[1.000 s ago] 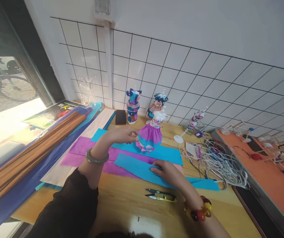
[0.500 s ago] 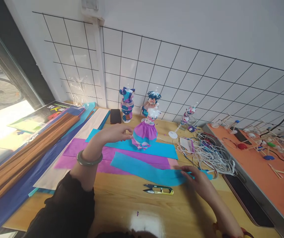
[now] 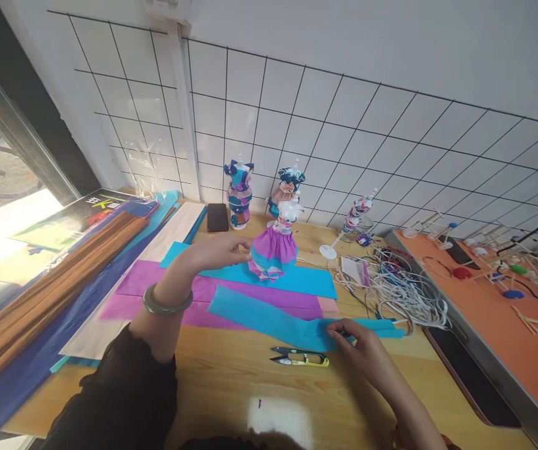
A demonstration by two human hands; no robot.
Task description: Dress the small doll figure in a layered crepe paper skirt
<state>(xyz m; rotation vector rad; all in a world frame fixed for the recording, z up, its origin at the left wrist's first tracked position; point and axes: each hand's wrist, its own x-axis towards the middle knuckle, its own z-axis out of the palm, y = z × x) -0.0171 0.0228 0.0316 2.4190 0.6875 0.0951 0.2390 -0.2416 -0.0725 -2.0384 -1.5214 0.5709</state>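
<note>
A small white dress form [image 3: 290,211] wears a purple skirt [image 3: 276,245] with a blue band and a patterned hem. My left hand [image 3: 219,252], with a bangle at its wrist, reaches to the skirt's left side; its fingertips are curled in at the edge there. To the lower right, my right hand [image 3: 356,340] pinches a loose blue crepe paper strip [image 3: 269,320] close to the table. That strip's right end runs on past the hand. Just left of the right hand lie yellow-handled thread snips [image 3: 303,357]. Flat blue [image 3: 313,283] and purple sheets [image 3: 156,306] lie under the dress form.
Behind stand other dressed forms [image 3: 239,194], and a phone [image 3: 217,217]. Tangled white cords [image 3: 410,290] and a larger dark phone [image 3: 473,378] are at the right, beside an orange board [image 3: 498,287] with stick models. Brown paper rolls [image 3: 62,275] lie left. A wire grid backs the table.
My right hand has slid left along the blue strip, showing more of its right end. My left hand stays at the skirt. The view has shifted slightly.
</note>
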